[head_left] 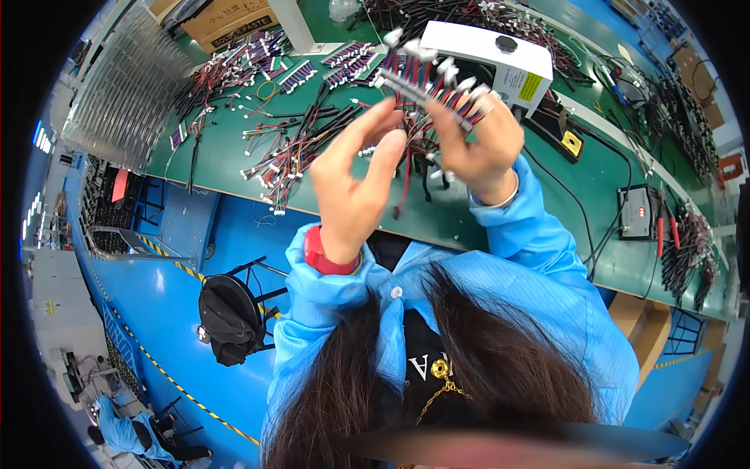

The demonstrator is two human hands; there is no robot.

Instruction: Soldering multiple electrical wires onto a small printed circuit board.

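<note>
The thumb and fingers of the left hand [349, 187] were parted just beside a wired strip [406, 86], pinched above the green table [223, 152] by the right hand [488, 144]. It was judged light, its wires soft, best gripped along the stiff bar; beyond, a cardboard box [226, 22] was seen, contents unclear

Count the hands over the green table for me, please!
2. The left hand, with a red wristband, is nearer the middle; the right hand, holding a blurry wired strip, is beside the white machine.
</note>
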